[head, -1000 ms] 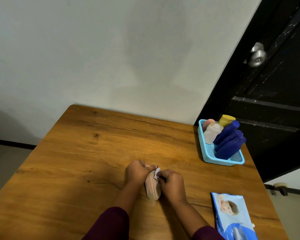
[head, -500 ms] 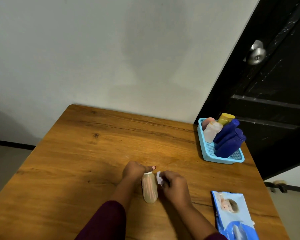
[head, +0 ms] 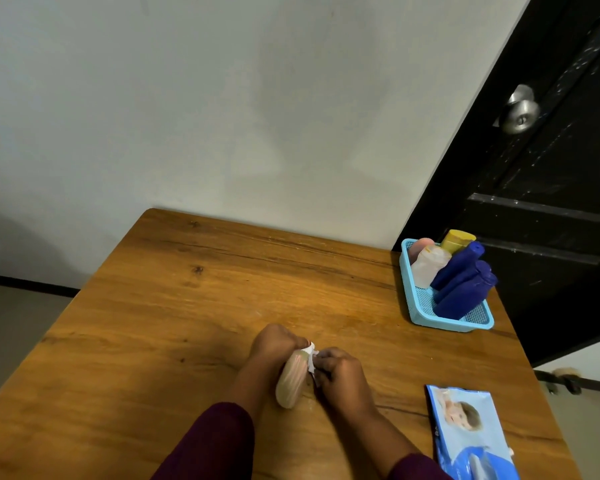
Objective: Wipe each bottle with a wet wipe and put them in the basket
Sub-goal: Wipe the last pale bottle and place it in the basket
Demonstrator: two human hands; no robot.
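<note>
Left hand (head: 277, 344) grips the pale bottle (head: 292, 381) near its cap, tilted, low over the tabletop (head: 187, 306), so the right hand (head: 340, 373), pinching the wet wipe (head: 311, 355), can rub its neck.

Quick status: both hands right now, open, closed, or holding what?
Left hand: closed around the beige bottle.
Right hand: closed, pinching the wet wipe against that bottle.

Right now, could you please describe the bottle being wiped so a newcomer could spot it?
On the wooden table, near the front, the left hand grips a beige bottle while the right hand holds a white wipe to it. It is the only bottle outside the blue basket.
</note>
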